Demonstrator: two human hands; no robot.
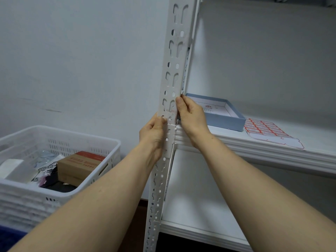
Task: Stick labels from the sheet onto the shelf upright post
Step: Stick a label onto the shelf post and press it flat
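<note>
The white perforated shelf upright post (175, 57) runs from the top to the bottom of the view. A small label with faint red print (172, 111) lies on its front face, just above the shelf level. My left hand (153, 134) grips the post from the left, its thumb on the front face just below the label. My right hand (191, 117) pinches the post's right edge, with the thumb flat on the front beside the label and the fingers behind. The label sheet (263, 130), with several red-bordered labels, lies flat on the middle shelf to the right.
A shallow blue box (227, 122) sits on the white middle shelf (272, 151), left of the sheet. A lower shelf (200, 206) shows below. A white plastic crate (60, 140) with a brown carton and bags stands at the left against the wall.
</note>
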